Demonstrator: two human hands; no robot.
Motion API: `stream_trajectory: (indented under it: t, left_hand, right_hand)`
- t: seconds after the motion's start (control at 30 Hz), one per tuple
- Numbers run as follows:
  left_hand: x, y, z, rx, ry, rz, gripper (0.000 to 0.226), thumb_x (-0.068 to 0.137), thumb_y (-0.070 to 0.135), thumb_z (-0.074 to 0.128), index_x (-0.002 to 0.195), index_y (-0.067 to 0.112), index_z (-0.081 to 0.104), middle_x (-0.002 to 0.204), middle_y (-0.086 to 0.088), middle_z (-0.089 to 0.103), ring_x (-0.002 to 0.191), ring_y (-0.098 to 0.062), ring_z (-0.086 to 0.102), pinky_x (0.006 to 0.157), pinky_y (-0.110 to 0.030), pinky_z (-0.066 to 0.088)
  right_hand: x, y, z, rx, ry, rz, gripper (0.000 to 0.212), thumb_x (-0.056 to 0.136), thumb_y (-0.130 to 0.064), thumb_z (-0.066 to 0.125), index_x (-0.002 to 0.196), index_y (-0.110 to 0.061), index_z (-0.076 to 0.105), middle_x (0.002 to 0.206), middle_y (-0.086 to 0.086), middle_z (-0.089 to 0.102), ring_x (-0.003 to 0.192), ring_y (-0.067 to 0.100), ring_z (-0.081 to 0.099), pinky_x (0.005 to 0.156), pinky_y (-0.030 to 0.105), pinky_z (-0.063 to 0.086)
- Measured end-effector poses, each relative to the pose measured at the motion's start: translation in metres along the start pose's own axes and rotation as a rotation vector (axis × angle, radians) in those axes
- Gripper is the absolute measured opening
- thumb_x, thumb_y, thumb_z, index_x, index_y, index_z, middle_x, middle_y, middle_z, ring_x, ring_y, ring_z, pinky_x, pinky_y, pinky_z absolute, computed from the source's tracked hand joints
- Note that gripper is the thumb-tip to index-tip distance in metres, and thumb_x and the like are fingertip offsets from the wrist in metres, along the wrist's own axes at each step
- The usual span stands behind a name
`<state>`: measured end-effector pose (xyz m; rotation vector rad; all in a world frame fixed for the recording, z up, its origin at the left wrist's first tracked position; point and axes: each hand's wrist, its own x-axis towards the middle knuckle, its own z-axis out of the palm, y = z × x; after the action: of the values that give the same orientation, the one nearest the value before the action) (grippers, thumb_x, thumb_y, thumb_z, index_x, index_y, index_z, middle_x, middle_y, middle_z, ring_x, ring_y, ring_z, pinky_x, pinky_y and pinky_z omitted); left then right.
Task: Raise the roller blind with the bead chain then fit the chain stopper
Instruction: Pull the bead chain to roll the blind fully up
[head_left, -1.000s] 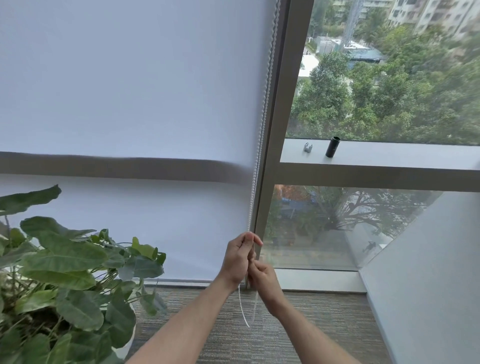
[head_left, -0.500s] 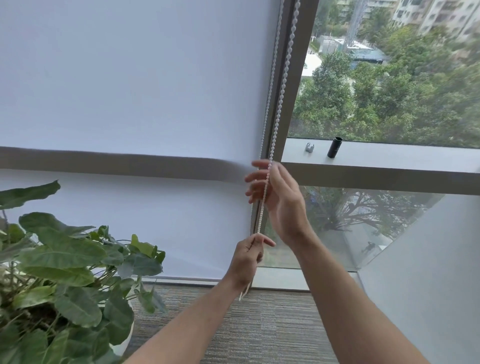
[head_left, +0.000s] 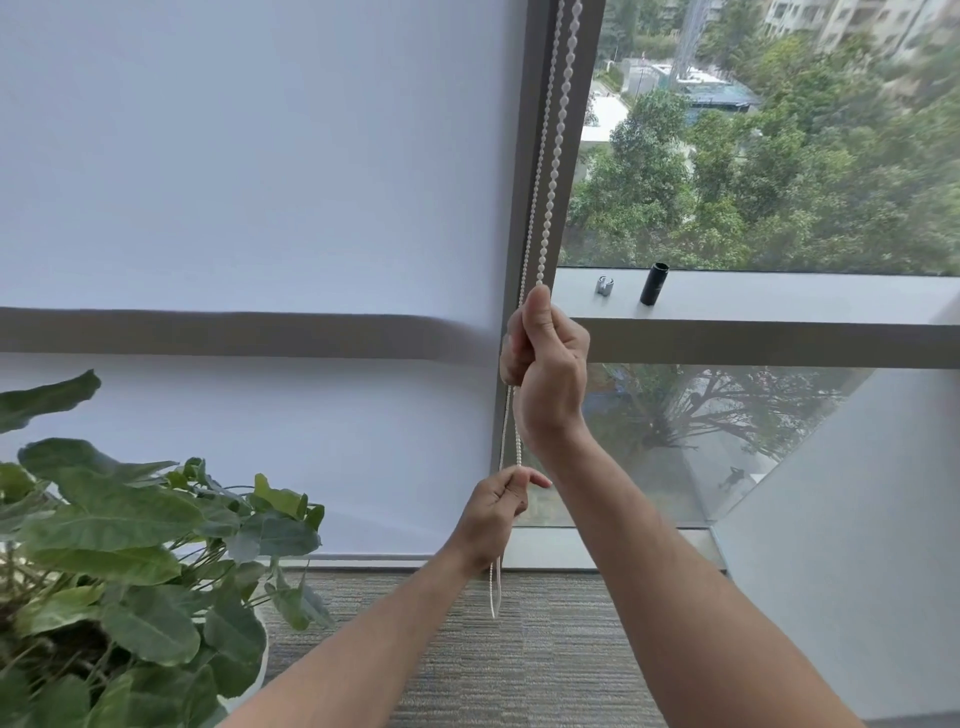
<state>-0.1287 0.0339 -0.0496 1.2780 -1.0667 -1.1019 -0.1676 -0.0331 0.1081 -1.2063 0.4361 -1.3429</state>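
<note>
A white roller blind (head_left: 249, 182) covers the left window down to near the floor. Its white bead chain (head_left: 551, 171) hangs in two strands along the grey window post (head_left: 537, 62). My right hand (head_left: 545, 358) is fisted around the chain at sill height. Lower down, my left hand (head_left: 496, 512) pinches the chain between thumb and fingers, and the chain's loop (head_left: 494, 592) dangles below it. A small silver chain stopper (head_left: 604, 286) lies on the window ledge (head_left: 779, 299), to the right of my right hand.
A black cylinder (head_left: 653, 283) stands on the ledge beside the silver piece. A leafy potted plant (head_left: 119, 545) fills the lower left. Grey carpet (head_left: 519, 649) lies below, and a pale wall (head_left: 857, 545) angles in at the right.
My right hand rose from beside the left hand up to sill height, opened around the chain, and has now closed on it. The left hand kept its low pinch.
</note>
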Motion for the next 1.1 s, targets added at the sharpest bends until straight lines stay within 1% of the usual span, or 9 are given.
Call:
stream_trajectory:
  t: [0.13,0.2,0.33,0.47,0.7,0.8,0.9,1.0,1.1]
  left_hand:
    - [-0.010,-0.018,-0.007,0.193,-0.096,-0.070,0.034,0.100,0.027,0.045,0.071,0.031,0.064,0.066,0.012,0.051,0.066,-0.004,0.049,0.070,-0.020,0.039]
    - [-0.014,-0.028,-0.015,0.336,-0.153,-0.111,0.017,0.091,0.017,0.052,0.093,0.024,0.068,0.087,0.020,0.061,0.085,0.000,0.056,0.083,-0.020,0.043]
    - [-0.003,-0.023,-0.030,0.358,0.015,-0.132,0.044,0.084,-0.010,0.044,0.121,0.007,0.063,0.121,-0.008,0.062,0.115,-0.020,0.057,0.100,-0.027,0.044]
    - [0.019,0.033,-0.037,0.039,0.285,-0.010,0.028,0.086,0.007,0.046,0.101,0.009,0.069,0.099,-0.012,0.071,0.099,-0.024,0.064,0.091,-0.038,0.053]
    - [0.030,0.127,-0.008,-0.268,0.011,0.361,0.039,0.104,0.028,0.032,0.104,0.013,0.068,0.071,-0.001,0.060,0.063,-0.019,0.053,0.059,-0.032,0.046]
    - [0.028,0.131,0.003,-0.243,0.103,0.358,0.037,0.103,0.028,0.036,0.081,0.015,0.063,0.055,0.012,0.039,0.050,-0.009,0.028,0.047,-0.021,0.025]
    - [0.027,0.128,0.007,-0.224,0.194,0.385,0.038,0.101,0.026,0.037,0.069,0.020,0.057,0.050,0.014,0.034,0.045,-0.005,0.028,0.045,-0.018,0.024]
    - [0.025,0.124,0.012,-0.253,0.238,0.388,0.039,0.101,0.023,0.038,0.068,0.022,0.058,0.047,0.013,0.034,0.043,-0.004,0.027,0.043,-0.018,0.025]
    - [0.025,0.116,0.019,-0.258,0.240,0.382,0.035,0.100,0.021,0.039,0.070,0.019,0.057,0.047,0.012,0.035,0.043,-0.006,0.028,0.045,-0.024,0.025]
  right_hand:
    - [-0.019,0.022,-0.013,-0.060,0.024,0.046,0.048,0.100,-0.033,0.044,0.054,-0.020,0.044,0.046,-0.009,0.034,0.039,0.006,0.025,0.039,0.018,0.021]
    - [-0.028,0.033,-0.021,-0.090,0.026,0.080,0.048,0.100,-0.033,0.043,0.053,-0.022,0.045,0.046,-0.010,0.034,0.039,0.006,0.025,0.040,0.018,0.020]
    - [-0.045,0.053,-0.035,-0.117,0.026,0.146,0.049,0.100,-0.034,0.044,0.052,-0.025,0.048,0.045,-0.012,0.036,0.038,0.005,0.027,0.039,0.018,0.022]
    - [-0.066,0.074,-0.044,-0.105,0.008,0.214,0.047,0.099,-0.033,0.044,0.053,-0.027,0.051,0.046,-0.011,0.037,0.039,0.005,0.027,0.037,0.019,0.023]
    - [-0.079,0.086,-0.052,-0.178,0.019,0.279,0.049,0.098,-0.033,0.042,0.050,-0.027,0.050,0.045,-0.014,0.039,0.039,0.004,0.029,0.038,0.020,0.023]
    - [-0.077,0.087,-0.057,-0.143,-0.042,0.303,0.048,0.099,-0.029,0.041,0.052,-0.028,0.051,0.046,-0.017,0.041,0.039,0.001,0.028,0.038,0.016,0.024]
    - [-0.078,0.090,-0.067,-0.144,-0.144,0.354,0.048,0.101,-0.035,0.043,0.054,-0.028,0.052,0.049,-0.017,0.042,0.042,0.002,0.030,0.042,0.016,0.028]
    - [-0.078,0.095,-0.082,-0.263,-0.227,0.424,0.066,0.094,-0.067,0.034,0.070,-0.014,0.064,0.064,-0.005,0.060,0.061,0.012,0.054,0.061,0.028,0.046]
    - [-0.066,0.082,-0.090,-0.368,-0.166,0.385,0.071,0.087,-0.077,0.027,0.103,-0.025,0.071,0.102,0.002,0.073,0.101,0.016,0.067,0.090,0.033,0.052]
